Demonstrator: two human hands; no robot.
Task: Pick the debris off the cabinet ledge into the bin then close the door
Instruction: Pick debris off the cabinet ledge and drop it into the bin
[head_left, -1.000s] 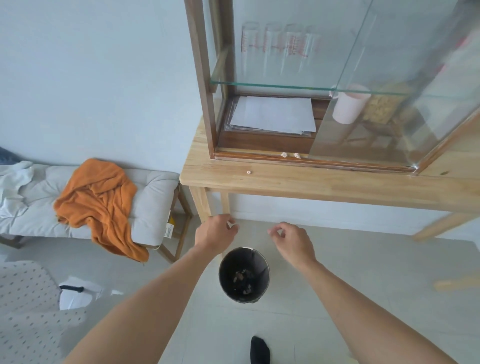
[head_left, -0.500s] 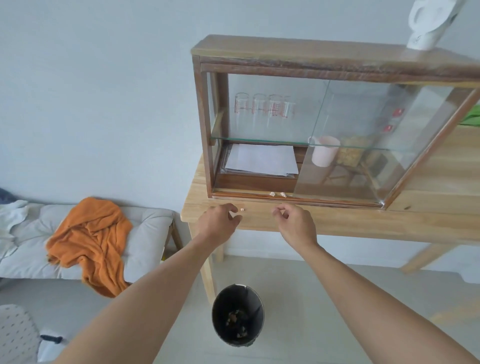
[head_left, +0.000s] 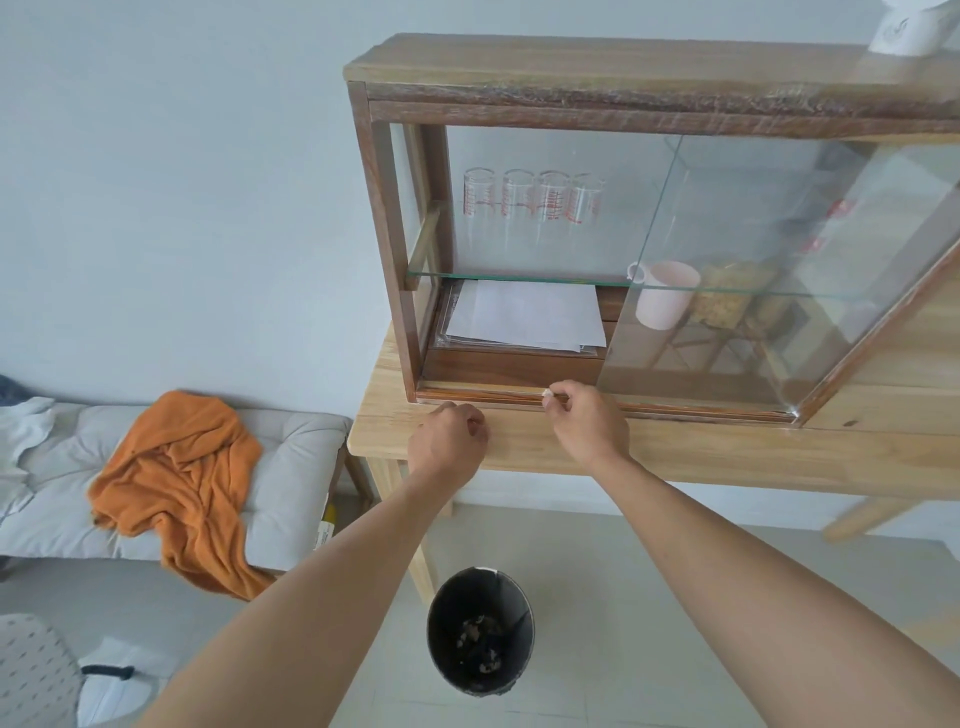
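Nearest, bin (head_left: 480, 631) sat on floor below counter (head_left: 727, 447), scraps inside. Left hand (head_left: 449, 441) was curled closed at counter edge; contents not visible. Right hand (head_left: 584, 415) pinched a pale debris bit (head_left: 546, 393) on cabinet ledge (head_left: 483, 392). Glass door (head_left: 779, 270) was slid right, left half open.

Left hand (head_left: 451, 437): forearm extended forward, fingers curled into a loose fist, knuckles up. Right hand (head_left: 586, 419): forearm extended, thumb and forefinger pinched together on a pale scrap.
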